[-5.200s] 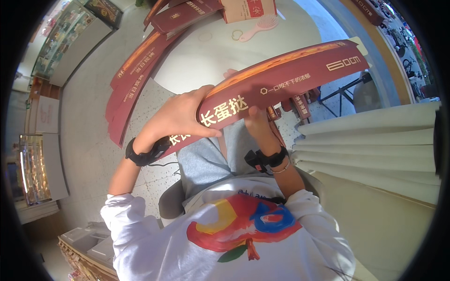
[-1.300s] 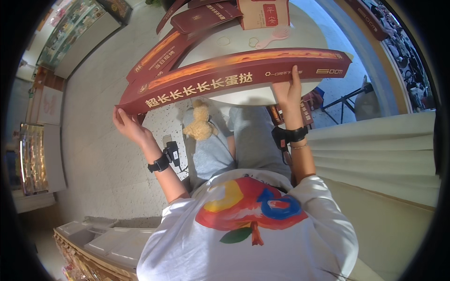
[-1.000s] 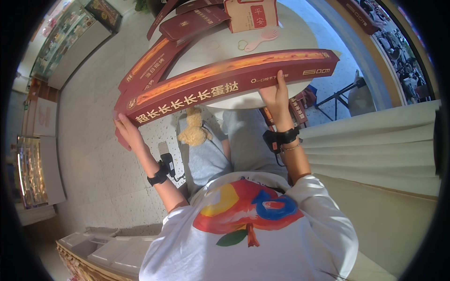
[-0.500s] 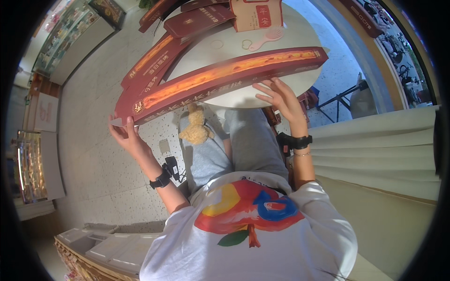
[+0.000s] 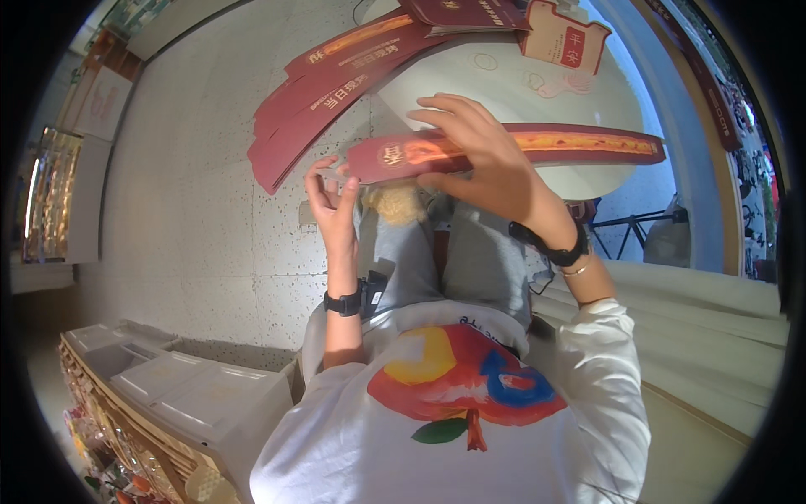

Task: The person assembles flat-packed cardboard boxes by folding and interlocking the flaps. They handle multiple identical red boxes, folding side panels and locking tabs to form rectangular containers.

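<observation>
The left hand [image 5: 332, 197] pinches the near end of a long maroon carton [image 5: 504, 151] between thumb and fingers, closed on the end flap. The right hand [image 5: 478, 155] lies over the top of the same carton, fingers spread wide and curled across its upper face, thumb underneath as far as can be seen. The carton is held in the air over the lap, just in front of the round white bench [image 5: 504, 76], with its far end reaching out to the person's right.

The step in hand looks like squaring up the flat carton and closing its end. To do that well, I judge the right hand should keep the long walls pressed evenly so the tube does not twist, while the left folds the end flap along its crease and not across it. Keeping the carton level and close to the body would give the left hand a firm push against the right.

Counted: one carton in the hands. A fan of flat maroon blanks [image 5: 336, 84] lies across the bench edge toward the floor; at least three overlapping edges show, but the exact number cannot be told. One darker flat piece [image 5: 466, 13] lies at the far rim of the bench, and one small red and tan card [image 5: 567, 38] sits beside it. One black wristband sits on each wrist. A small tan plush toy [image 5: 395, 202] sits at the knees, below the carton.
</observation>
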A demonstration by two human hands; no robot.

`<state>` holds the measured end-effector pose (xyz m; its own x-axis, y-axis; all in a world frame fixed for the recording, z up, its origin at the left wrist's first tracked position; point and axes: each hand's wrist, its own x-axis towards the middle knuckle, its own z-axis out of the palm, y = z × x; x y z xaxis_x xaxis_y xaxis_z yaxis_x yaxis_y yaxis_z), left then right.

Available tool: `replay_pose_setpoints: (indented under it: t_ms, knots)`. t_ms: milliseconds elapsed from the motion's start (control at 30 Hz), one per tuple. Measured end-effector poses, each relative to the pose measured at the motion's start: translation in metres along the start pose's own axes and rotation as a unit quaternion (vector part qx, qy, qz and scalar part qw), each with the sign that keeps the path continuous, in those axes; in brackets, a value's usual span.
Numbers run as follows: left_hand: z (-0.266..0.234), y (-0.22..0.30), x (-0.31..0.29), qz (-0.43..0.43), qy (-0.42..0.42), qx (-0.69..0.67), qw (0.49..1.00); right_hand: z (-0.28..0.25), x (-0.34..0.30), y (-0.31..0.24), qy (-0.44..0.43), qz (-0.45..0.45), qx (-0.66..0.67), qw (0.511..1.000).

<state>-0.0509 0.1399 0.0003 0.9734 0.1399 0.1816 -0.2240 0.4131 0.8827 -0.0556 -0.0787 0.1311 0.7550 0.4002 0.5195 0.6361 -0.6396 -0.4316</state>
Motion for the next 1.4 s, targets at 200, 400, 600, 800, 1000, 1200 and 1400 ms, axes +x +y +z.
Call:
replay_pose_setpoints:
  t_ms: [200, 400, 600, 800, 1000, 1200, 1400]
  knots:
    - [-0.008, -0.042, -0.012, -0.017, -0.035, -0.079, 0.996, 0.061, 0.03, 0.023, -0.204, -0.096, -0.034, 0.974]
    - [-0.002, -0.038, -0.031, 0.062, 0.006, 0.048, 0.997, 0.043, 0.038, 0.03, -0.304, -0.157, -0.075, 0.937]
    - [0.006, -0.039, -0.034, 0.047, -0.028, -0.052, 0.997, 0.037, 0.05, 0.044, -0.424, -0.123, -0.103, 0.891]
    - [-0.004, -0.063, -0.02, -0.046, -0.047, -0.18, 0.981, 0.034, 0.044, 0.049, -0.411, -0.164, -0.091, 0.892]
    - [0.038, -0.079, -0.025, -0.028, -0.077, -0.128, 0.988, 0.036, 0.044, 0.055, -0.339, -0.177, -0.078, 0.921]
    - [0.054, -0.083, -0.026, 0.062, -0.027, -0.116, 0.991, 0.031, 0.046, 0.044, -0.28, -0.158, -0.043, 0.946]
    - [0.05, -0.088, -0.006, 0.222, -0.065, 0.02, 0.973, 0.027, 0.052, 0.036, -0.233, -0.18, -0.033, 0.955]
